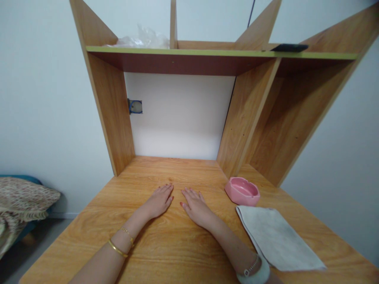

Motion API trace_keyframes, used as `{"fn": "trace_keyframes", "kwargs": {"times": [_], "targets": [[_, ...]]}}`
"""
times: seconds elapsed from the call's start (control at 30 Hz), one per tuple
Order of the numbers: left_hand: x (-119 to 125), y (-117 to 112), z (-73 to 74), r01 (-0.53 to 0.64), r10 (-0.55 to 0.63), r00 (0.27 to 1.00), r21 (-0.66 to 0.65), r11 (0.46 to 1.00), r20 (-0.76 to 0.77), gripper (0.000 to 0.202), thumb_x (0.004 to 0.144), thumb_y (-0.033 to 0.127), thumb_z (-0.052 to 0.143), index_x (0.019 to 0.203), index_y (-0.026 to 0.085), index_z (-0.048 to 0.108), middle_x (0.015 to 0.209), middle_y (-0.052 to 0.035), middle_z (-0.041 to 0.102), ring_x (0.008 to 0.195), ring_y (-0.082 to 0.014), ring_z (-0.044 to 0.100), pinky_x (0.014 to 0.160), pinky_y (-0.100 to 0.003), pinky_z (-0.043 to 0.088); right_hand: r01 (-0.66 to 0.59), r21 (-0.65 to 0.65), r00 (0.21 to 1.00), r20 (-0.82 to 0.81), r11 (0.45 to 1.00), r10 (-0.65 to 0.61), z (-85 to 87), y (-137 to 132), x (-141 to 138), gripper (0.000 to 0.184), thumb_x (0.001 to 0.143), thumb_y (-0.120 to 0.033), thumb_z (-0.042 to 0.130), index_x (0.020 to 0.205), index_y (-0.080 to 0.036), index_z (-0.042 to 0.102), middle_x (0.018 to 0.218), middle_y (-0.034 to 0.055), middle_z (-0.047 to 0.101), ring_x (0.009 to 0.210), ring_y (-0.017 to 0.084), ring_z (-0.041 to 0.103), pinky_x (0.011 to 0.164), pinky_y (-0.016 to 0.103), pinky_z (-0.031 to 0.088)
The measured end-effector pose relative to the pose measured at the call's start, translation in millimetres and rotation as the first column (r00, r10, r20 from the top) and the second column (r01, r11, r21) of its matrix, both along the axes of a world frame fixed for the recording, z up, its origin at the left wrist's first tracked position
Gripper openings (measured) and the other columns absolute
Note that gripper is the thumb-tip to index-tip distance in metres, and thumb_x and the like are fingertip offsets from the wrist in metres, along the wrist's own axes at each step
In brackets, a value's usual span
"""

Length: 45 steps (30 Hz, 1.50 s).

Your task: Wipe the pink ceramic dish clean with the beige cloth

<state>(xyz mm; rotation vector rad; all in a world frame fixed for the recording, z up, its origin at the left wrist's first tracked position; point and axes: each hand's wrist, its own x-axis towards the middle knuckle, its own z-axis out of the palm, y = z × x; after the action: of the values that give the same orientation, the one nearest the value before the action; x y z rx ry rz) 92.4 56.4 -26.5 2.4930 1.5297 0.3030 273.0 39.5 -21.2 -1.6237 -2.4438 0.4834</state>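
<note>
Both palms rest flat on a wooden desk [154,252]. My left hand [160,201] lies with its fingers stretched out and holds nothing. To its right, a small gap away, my right hand [195,207] is also spread flat and holds nothing. A pink ashtray [241,193] with notches in its rim stands on the desk to the right of my right hand. Just in front of the ashtray lies a folded light grey cloth [278,238], beside my right forearm. Neither hand touches the ashtray or the cloth.
A wooden shelf unit [109,118] rises from the back of the desk. Its upper shelf [204,52] bears clear plastic bags [145,38] and a flat dark object [290,47]. An uncovered wall box with wires [136,107] shows behind. A patterned fringed fabric [23,197] lies at far left.
</note>
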Motion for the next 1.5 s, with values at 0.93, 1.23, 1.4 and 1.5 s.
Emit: {"fn": "trace_keyframes", "kwargs": {"times": [0.93,1.23,1.4,1.5], "targets": [[2.0,-1.7,4.5,-0.021,0.020,0.999,-0.034,0.999,-0.035,0.056,0.086,0.038,0.022,0.133,0.008,0.028,0.140,-0.0114,0.025,0.130,-0.0197,0.021,0.107,-0.035,0.015,-0.001,-0.003,1.000,0.010,1.000,0.002,0.8,0.6,-0.1,0.055,0.087,-0.037,0.027,0.134,-0.010,0.028,0.142,0.0104,0.022,0.131,0.025,0.015,0.105,0.044,0.008],[2.1,-1.0,4.1,-0.016,0.015,0.999,-0.026,1.000,-0.045,0.056,0.086,0.036,0.022,0.133,0.007,0.028,0.140,-0.0111,0.025,0.129,-0.0191,0.022,0.107,-0.034,0.015,0.000,-0.004,1.000,0.001,1.000,0.000,1.1,0.3,-0.1,0.055,0.087,-0.037,0.026,0.135,-0.010,0.027,0.142,0.0108,0.022,0.131,0.024,0.014,0.105,0.045,0.008],[2.7,-0.9,4.3,-0.021,0.019,0.999,-0.030,0.999,-0.048,0.055,0.086,0.036,0.022,0.133,0.007,0.028,0.140,-0.0115,0.025,0.130,-0.0192,0.021,0.107,-0.034,0.015,-0.003,-0.001,1.000,-0.005,1.000,0.003,-0.5,1.1,0.1,0.055,0.087,-0.037,0.026,0.135,-0.010,0.027,0.143,0.0113,0.022,0.131,0.025,0.014,0.105,0.045,0.008],[2.3,-1.0,3.9,-0.015,0.014,0.999,-0.026,1.000,-0.047,0.056,0.086,0.036,0.022,0.133,0.006,0.028,0.140,-0.0117,0.026,0.129,-0.0193,0.021,0.107,-0.033,0.015,0.000,0.000,1.000,-0.006,1.000,0.000,-1.4,1.3,0.0,0.055,0.087,-0.037,0.026,0.135,-0.010,0.027,0.142,0.0109,0.022,0.131,0.025,0.014,0.105,0.045,0.008]]}}
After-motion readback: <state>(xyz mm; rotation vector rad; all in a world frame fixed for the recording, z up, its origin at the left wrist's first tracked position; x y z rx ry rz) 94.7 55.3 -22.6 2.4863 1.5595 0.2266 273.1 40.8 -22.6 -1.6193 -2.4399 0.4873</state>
